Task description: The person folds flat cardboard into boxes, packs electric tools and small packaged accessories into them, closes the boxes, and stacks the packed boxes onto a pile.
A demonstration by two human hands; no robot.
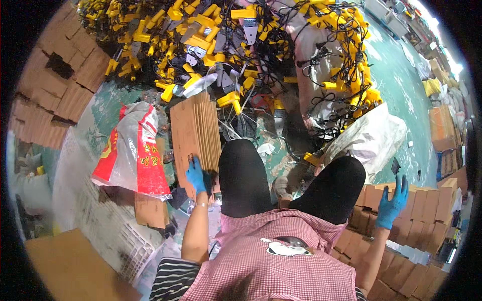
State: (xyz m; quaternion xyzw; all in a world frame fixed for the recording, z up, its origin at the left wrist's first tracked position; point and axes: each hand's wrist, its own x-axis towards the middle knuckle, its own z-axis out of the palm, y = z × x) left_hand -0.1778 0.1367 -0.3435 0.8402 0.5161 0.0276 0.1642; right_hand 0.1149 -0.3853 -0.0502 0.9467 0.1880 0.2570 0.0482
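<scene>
Gloved in blue, my left hand curls over the near end of a stack of flat cardboard sheets standing on edge just left of my left knee, fingers closed on the near sheets, likely to keep the bundle from fanning open. Its long axis runs away from me, far end pointing at the heap of yellow cable parts. My right hand, also gloved, hangs spread and empty above rows of folded small boxes to my right, holding nothing. A red and white sack lies left of the stack
</scene>
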